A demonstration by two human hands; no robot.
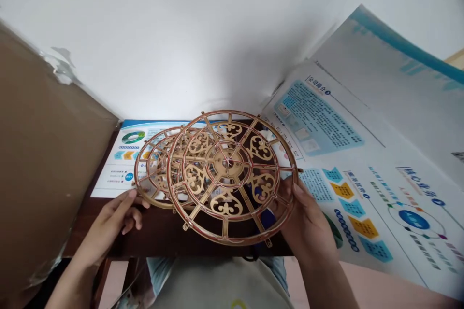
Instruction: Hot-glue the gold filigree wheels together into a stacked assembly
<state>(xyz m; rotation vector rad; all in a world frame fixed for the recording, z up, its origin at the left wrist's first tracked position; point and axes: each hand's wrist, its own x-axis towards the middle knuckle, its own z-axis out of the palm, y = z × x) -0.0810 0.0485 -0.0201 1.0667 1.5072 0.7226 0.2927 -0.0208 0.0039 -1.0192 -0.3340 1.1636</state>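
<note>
Right hand [308,224]: closed on the rim of the front wheel [219,166], thumb in front, fingers behind.
Front wheel: partly covering the rear wheel [159,204], above the dark table [152,231].
Left hand [118,215]: half open, fingers loosely bent at the rear wheel's lower-left rim; through the head camera I can't tell whether it grips.
Grip: I'd squeeze only the rim, since the scrollwork [226,209] may bend.
Tabs [268,243]: I'd steer them clear of spokes; they could snag.
</note>
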